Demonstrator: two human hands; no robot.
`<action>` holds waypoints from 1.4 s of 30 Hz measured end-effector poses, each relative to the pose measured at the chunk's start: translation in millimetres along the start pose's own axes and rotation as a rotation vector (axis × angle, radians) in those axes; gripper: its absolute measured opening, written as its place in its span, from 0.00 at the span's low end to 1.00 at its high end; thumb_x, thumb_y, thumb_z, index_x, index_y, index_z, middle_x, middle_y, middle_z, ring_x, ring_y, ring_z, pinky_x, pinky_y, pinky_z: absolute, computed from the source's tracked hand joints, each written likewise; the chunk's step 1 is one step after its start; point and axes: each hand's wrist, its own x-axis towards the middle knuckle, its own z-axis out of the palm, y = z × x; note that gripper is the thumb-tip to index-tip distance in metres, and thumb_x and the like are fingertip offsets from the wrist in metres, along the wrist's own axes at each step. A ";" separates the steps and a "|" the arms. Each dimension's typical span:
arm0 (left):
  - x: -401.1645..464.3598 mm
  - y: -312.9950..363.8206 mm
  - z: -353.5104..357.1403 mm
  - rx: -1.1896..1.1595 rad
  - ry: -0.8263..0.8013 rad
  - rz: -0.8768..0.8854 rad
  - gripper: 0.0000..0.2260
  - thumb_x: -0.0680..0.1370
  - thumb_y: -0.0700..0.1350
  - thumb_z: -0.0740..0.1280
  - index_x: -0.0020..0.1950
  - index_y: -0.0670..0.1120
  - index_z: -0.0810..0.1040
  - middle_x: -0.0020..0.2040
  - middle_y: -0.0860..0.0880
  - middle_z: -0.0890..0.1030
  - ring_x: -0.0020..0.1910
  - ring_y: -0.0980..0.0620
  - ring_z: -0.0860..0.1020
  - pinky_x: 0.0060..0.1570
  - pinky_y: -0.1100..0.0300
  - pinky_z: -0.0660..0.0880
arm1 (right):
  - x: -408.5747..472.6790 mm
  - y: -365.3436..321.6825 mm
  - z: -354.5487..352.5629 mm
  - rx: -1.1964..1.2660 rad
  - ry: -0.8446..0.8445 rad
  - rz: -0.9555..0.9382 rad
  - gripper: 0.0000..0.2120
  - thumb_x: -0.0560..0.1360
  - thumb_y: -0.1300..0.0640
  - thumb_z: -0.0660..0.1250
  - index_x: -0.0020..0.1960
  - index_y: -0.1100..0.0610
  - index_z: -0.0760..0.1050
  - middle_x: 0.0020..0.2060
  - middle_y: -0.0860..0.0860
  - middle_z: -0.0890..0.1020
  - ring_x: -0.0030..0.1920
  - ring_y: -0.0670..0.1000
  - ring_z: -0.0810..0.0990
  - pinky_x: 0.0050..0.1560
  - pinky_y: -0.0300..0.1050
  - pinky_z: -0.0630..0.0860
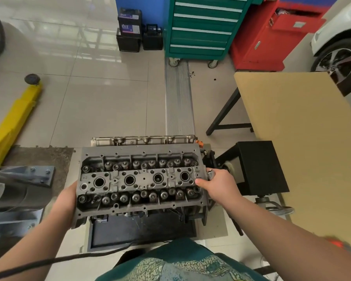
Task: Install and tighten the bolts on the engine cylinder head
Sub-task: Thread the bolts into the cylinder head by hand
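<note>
Over the tiled floor, the cylinder head (140, 179) sits on its stand, both hands grasping it: left hand (66, 201) on its left end, right hand (217, 184) also pinching a metal socket (210, 173).

tiled floor (101, 110), yellow jack (14, 118), batteries (139, 35)

both hands gripping: left hand (66, 201) low, right hand (217, 184) thumb extended.
</note>
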 end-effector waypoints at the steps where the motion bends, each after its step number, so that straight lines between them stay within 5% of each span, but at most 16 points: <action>1: -0.6 -1.0 -0.6 -0.003 0.010 0.000 0.18 0.66 0.62 0.69 0.36 0.47 0.82 0.25 0.45 0.78 0.18 0.48 0.72 0.28 0.59 0.72 | 0.4 -1.2 -0.5 0.008 0.007 0.004 0.13 0.74 0.46 0.78 0.57 0.44 0.84 0.43 0.40 0.85 0.46 0.41 0.83 0.42 0.37 0.78; 10: 3.1 -2.2 -2.9 0.000 0.027 -0.015 0.20 0.66 0.64 0.70 0.41 0.47 0.82 0.25 0.45 0.78 0.19 0.48 0.73 0.29 0.58 0.72 | -8.8 -1.1 2.7 -0.026 -0.007 -0.023 0.15 0.77 0.46 0.75 0.63 0.44 0.83 0.46 0.40 0.86 0.47 0.40 0.82 0.42 0.35 0.75; 15: 4.5 1.7 -5.2 0.032 0.047 -0.013 0.18 0.67 0.62 0.70 0.31 0.48 0.83 0.26 0.44 0.78 0.20 0.47 0.73 0.29 0.57 0.72 | -3.2 -2.7 -7.5 0.014 -0.082 -0.022 0.09 0.74 0.45 0.77 0.53 0.38 0.82 0.44 0.39 0.87 0.47 0.40 0.84 0.49 0.43 0.83; 18: 6.0 10.8 -7.6 0.309 0.077 0.205 0.16 0.78 0.56 0.68 0.43 0.44 0.84 0.40 0.39 0.85 0.32 0.42 0.80 0.40 0.48 0.78 | -5.7 -9.5 -18.7 -0.037 -0.070 -0.035 0.07 0.77 0.45 0.75 0.53 0.41 0.80 0.44 0.41 0.86 0.47 0.41 0.84 0.49 0.42 0.81; 20: -4.2 24.8 -8.5 0.524 0.281 0.448 0.16 0.84 0.56 0.64 0.55 0.45 0.84 0.50 0.42 0.85 0.44 0.43 0.80 0.49 0.46 0.77 | -11.8 -21.2 -34.4 -0.027 0.069 -0.057 0.04 0.79 0.46 0.71 0.48 0.45 0.80 0.37 0.43 0.84 0.40 0.42 0.83 0.43 0.41 0.79; 23: -53.1 57.6 6.5 0.441 0.510 0.765 0.20 0.83 0.59 0.61 0.63 0.49 0.83 0.51 0.52 0.83 0.48 0.50 0.79 0.50 0.51 0.74 | -25.1 -49.0 -72.2 0.194 0.168 -0.244 0.14 0.81 0.42 0.66 0.41 0.48 0.80 0.33 0.47 0.82 0.31 0.48 0.80 0.33 0.41 0.74; 25: -90.4 78.1 36.2 0.412 0.352 0.950 0.15 0.83 0.58 0.63 0.66 0.56 0.81 0.51 0.60 0.83 0.45 0.62 0.82 0.46 0.64 0.76 | -37.1 -74.9 -97.1 0.413 0.129 -0.445 0.17 0.81 0.41 0.65 0.41 0.51 0.80 0.30 0.51 0.79 0.27 0.50 0.75 0.30 0.42 0.73; 27: -127.8 87.8 79.6 0.542 0.010 1.066 0.13 0.84 0.54 0.67 0.69 0.60 0.80 0.56 0.67 0.82 0.50 0.71 0.81 0.51 0.69 0.77 | -42.8 -95.8 -108.6 0.542 0.117 -0.598 0.16 0.82 0.43 0.64 0.41 0.51 0.79 0.31 0.55 0.78 0.28 0.52 0.74 0.32 0.43 0.74; 30: -163.9 82.7 148.8 0.763 -0.473 1.153 0.20 0.85 0.46 0.67 0.75 0.61 0.76 0.67 0.68 0.79 0.65 0.72 0.76 0.69 0.66 0.70 | -36.0 -114.6 -103.0 0.652 0.050 -0.691 0.17 0.82 0.47 0.65 0.40 0.57 0.76 0.33 0.61 0.76 0.28 0.53 0.71 0.31 0.43 0.70; 32: -173.7 78.7 186.5 0.852 -0.649 1.146 0.22 0.85 0.44 0.67 0.78 0.60 0.73 0.71 0.66 0.77 0.66 0.73 0.74 0.69 0.70 0.66 | -24.9 -118.4 -92.3 0.678 0.005 -0.695 0.19 0.82 0.50 0.65 0.41 0.64 0.74 0.33 0.62 0.76 0.28 0.53 0.70 0.30 0.44 0.69; 34: -176.0 77.5 211.4 0.855 -0.742 1.117 0.20 0.85 0.44 0.67 0.76 0.56 0.75 0.69 0.63 0.79 0.63 0.72 0.75 0.67 0.72 0.68 | -13.3 -118.6 -81.5 0.714 -0.031 -0.665 0.18 0.82 0.53 0.66 0.41 0.67 0.72 0.33 0.61 0.77 0.28 0.55 0.70 0.31 0.46 0.67; 38: -168.5 71.5 231.9 0.773 -0.712 1.122 0.10 0.84 0.40 0.69 0.64 0.47 0.81 0.58 0.48 0.86 0.61 0.52 0.83 0.69 0.51 0.77 | 0.4 -116.0 -69.4 0.743 -0.057 -0.590 0.19 0.81 0.54 0.67 0.40 0.68 0.70 0.29 0.57 0.74 0.29 0.55 0.70 0.34 0.46 0.68; 42: -157.1 66.9 236.7 0.818 -0.647 1.164 0.07 0.83 0.41 0.70 0.60 0.48 0.82 0.54 0.50 0.87 0.58 0.53 0.84 0.66 0.46 0.78 | 8.0 -109.9 -66.3 0.719 -0.073 -0.556 0.20 0.78 0.51 0.67 0.39 0.67 0.69 0.30 0.62 0.74 0.30 0.53 0.71 0.38 0.49 0.73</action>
